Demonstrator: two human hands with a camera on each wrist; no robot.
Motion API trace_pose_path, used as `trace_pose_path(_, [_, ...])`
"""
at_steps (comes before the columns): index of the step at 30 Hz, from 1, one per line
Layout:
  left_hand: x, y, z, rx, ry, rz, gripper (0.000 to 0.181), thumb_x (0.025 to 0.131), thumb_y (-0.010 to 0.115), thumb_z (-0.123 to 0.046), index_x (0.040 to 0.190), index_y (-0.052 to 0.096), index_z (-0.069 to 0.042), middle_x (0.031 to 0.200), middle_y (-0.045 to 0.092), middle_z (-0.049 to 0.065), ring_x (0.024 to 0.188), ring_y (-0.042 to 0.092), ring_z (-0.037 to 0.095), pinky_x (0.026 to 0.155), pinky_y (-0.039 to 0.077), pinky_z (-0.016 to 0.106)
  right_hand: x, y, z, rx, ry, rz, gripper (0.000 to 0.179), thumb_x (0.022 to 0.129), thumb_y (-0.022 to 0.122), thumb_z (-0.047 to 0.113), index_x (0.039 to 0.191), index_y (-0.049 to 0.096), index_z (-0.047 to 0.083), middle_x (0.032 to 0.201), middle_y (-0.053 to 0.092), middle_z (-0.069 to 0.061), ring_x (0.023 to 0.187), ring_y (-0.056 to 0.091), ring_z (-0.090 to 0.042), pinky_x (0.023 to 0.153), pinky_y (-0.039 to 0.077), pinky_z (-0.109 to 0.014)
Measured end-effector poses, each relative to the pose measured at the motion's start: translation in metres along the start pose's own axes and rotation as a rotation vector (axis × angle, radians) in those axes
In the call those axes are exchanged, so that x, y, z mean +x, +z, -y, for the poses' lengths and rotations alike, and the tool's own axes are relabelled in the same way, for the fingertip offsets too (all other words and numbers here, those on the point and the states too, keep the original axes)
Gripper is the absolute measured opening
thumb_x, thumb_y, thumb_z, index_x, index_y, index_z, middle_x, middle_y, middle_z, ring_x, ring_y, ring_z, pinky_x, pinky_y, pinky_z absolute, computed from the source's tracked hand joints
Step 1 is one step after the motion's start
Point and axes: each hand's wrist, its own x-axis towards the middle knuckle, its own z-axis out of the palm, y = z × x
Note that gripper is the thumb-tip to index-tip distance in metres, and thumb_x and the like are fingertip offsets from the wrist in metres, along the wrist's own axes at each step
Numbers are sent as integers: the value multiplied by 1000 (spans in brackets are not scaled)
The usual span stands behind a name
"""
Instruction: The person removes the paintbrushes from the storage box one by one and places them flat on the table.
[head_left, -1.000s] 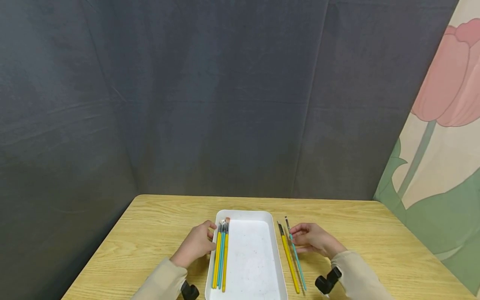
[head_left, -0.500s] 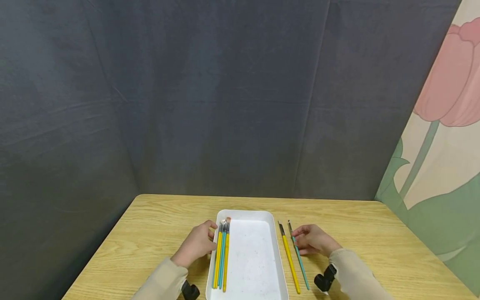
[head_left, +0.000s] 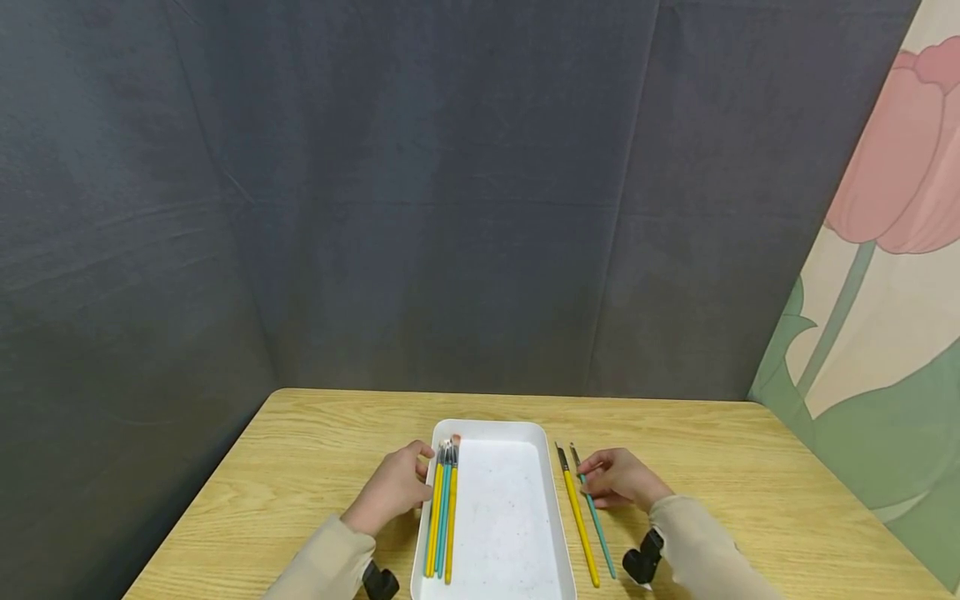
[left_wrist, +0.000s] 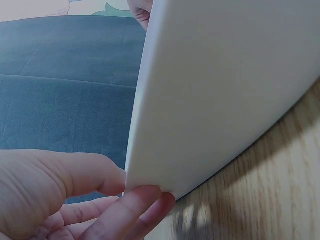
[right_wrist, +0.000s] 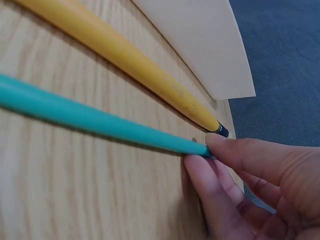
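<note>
In the head view a white tray [head_left: 510, 517] lies on the table, with several yellow and teal paintbrushes [head_left: 452, 521] side by side along its left wall. My left hand [head_left: 392, 490] holds that wall; the left wrist view shows thumb and fingers [left_wrist: 122, 215] pinching its rim and outer side. Right of the tray, my right hand [head_left: 621, 477] pinches a teal paintbrush [right_wrist: 100, 122] near its ferrule, between thumb and finger. The brush lies at or very near the tabletop. A yellow paintbrush [head_left: 577, 521] rests between it and the tray, untouched by the fingers.
The wooden table [head_left: 337, 433] has its far edge against a dark curtain [head_left: 450, 208]. A wall panel with a tulip picture [head_left: 885, 167] stands at the right. Each sleeve carries a black wrist camera [head_left: 642, 557].
The teal paintbrush, tilted up at its bristle end a second ago, has come down, moved slightly right, then back left toward the yellow one. The left hand and tray have stayed put.
</note>
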Motion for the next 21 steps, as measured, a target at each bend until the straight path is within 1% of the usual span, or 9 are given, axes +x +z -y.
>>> trace_pose_path(5, [0,0,0,-3,16,-2,50,77,66,6,125,51,5,94,62,15,66,58,17,52,49,28,1,1,0,-14,2,-15,29,79,72,-7,105,61,-8,80,54,-5,61,55,-12,56,56,-26])
trace_pose_path(10, [0,0,0,-2,29,-6,49,77,66,6,124,51,5,93,62,15,66,58,16,53,50,28,1,3,1,-24,9,-13,28,79,71,-6,104,61,-8,79,55,-5,61,57,-12,56,55,-26])
trace_pose_path(21, [-1,-1,-1,-13,31,0,49,77,65,6,124,51,6,93,62,15,67,59,16,54,51,29,2,6,1,-44,27,-54,25,78,73,-5,101,63,-5,77,54,-4,59,54,-12,54,54,-25])
